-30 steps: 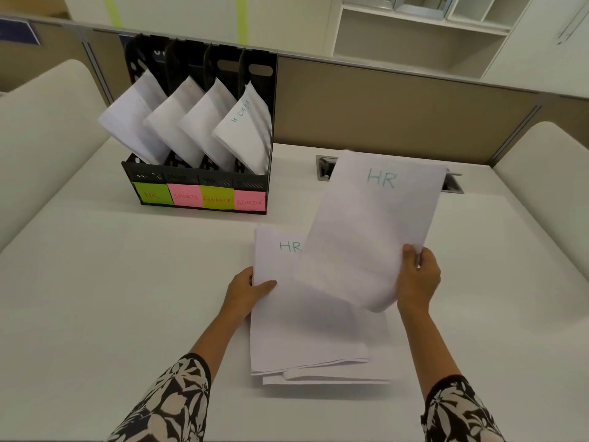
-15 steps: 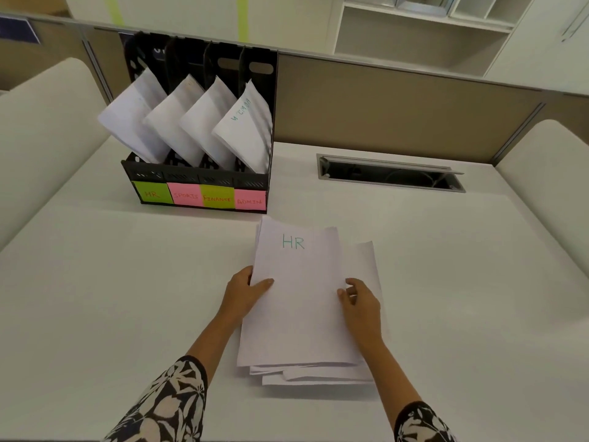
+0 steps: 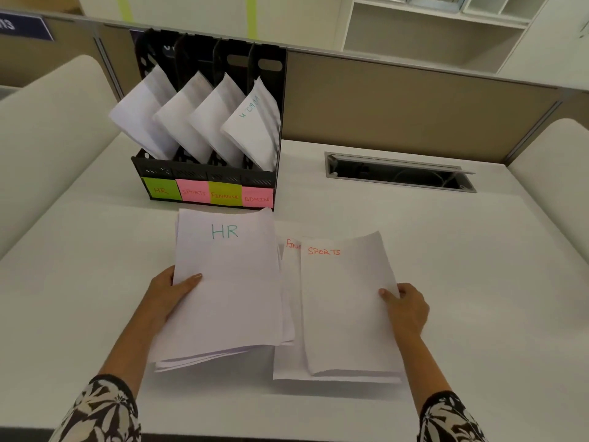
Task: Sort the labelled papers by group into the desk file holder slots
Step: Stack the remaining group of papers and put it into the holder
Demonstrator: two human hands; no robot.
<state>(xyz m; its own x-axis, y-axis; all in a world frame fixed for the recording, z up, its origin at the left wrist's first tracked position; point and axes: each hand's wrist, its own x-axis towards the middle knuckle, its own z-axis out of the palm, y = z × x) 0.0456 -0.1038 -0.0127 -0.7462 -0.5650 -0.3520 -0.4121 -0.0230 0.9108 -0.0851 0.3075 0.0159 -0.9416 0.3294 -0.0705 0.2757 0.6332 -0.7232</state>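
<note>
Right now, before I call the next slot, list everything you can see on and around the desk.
file holder: one, black, four slots, far left of the desk
slot labels: four sticky notes, green HR, pink SPORTS, green FINANCE, pink ADMIN, on the holder's front
filed papers: one white bundle leaning in each slot
HR stack: one, white, teal lettering, held in front of the holder
SPORTS sheet: white, orange lettering, on top of the right pile
FIN sheet: white, orange lettering, partly covered under the SPORTS sheet
desk: one, white
cable slot: one, grey-rimmed, far right of the desk
partition: tan, behind the desk
left hand: grips the HR stack's left edge
right hand: holds the SPORTS sheet's right edge
</note>
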